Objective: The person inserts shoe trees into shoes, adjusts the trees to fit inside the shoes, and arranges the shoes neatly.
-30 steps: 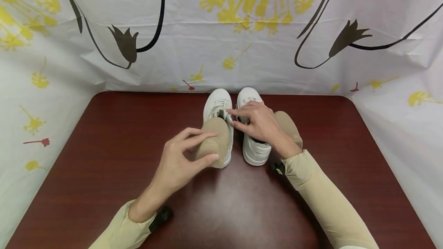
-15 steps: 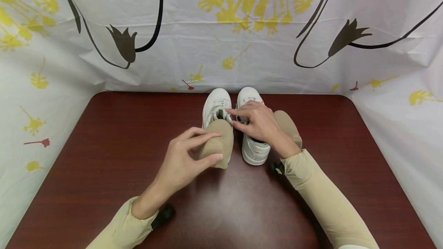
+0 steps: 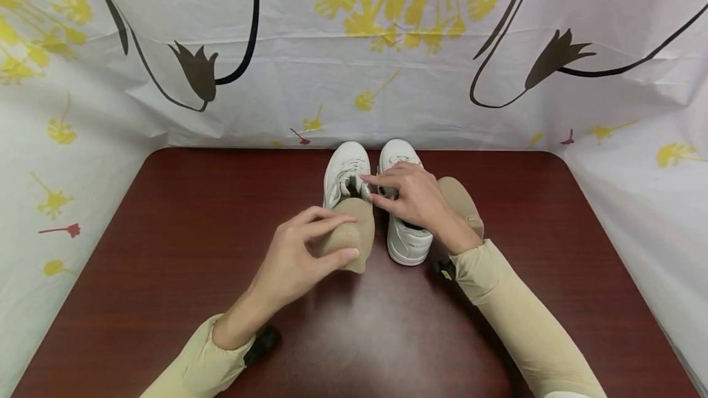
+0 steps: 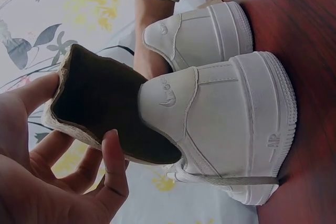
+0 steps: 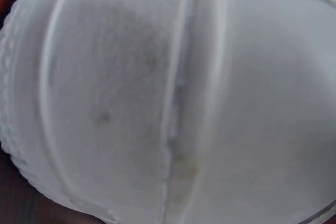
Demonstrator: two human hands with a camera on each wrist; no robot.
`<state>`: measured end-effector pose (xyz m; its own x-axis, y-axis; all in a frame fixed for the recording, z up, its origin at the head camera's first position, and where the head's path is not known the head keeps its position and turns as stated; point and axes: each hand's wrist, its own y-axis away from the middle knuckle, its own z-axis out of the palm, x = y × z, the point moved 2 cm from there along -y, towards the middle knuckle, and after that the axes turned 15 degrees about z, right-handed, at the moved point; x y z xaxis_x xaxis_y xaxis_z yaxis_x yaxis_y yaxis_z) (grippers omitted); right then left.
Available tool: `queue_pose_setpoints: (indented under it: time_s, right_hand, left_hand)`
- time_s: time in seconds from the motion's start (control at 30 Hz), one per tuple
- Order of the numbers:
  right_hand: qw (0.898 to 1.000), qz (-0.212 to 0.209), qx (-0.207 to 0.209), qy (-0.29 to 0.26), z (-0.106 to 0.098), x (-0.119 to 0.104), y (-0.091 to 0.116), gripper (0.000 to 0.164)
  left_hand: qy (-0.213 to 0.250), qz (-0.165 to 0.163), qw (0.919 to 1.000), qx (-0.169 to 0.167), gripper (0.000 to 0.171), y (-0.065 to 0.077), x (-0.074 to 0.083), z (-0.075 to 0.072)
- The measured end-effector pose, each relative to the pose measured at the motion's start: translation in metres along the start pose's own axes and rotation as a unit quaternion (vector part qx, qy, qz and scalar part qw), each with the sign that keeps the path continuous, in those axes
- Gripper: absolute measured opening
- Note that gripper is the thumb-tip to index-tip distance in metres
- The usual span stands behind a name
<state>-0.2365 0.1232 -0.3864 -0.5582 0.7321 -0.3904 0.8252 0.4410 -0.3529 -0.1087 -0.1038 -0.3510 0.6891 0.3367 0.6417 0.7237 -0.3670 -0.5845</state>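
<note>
Two white sneakers stand side by side, toes toward the back. My left hand (image 3: 304, 247) pinches the rim of a beige shoe insert (image 3: 351, 232) between thumb and fingers, over the heel of the left sneaker (image 3: 347, 164). In the left wrist view the hollow insert (image 4: 100, 93) looks dark inside, and its far end lies at the collar of that sneaker (image 4: 220, 108). Reaching across the right sneaker (image 3: 409, 244), my right hand (image 3: 412, 189) grips the left sneaker's inner collar between thumb and index finger. A white shoe surface (image 5: 262, 103) fills the right wrist view.
A second beige insert (image 3: 456, 198) lies right of the right sneaker, partly behind my right wrist. Everything rests on a dark red wooden table (image 3: 221, 220). A white patterned cloth (image 3: 310, 78) hangs close behind the shoe toes and along both sides.
My left hand has drawn the insert slightly toward me and right, so more of the left sneaker's opening shows. My right hand has stayed in place.
</note>
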Motion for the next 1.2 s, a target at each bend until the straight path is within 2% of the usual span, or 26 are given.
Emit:
queue_pose_setpoints:
  time_s: [0.83,1.2]
  right_hand:
    - [1.000,0.012,-0.014,-0.001,-0.001,-0.001,0.000,0.037]
    - [1.000,0.008,-0.007,0.002,-0.002,-0.002,0.000,0.036]
  left_hand:
    - [0.004,-0.021,0.9996,-0.017,0.039,-0.002,-0.009,0.003]
    - [-0.006,-0.027,0.9992,-0.028,0.038,-0.005,-0.013,0.005]
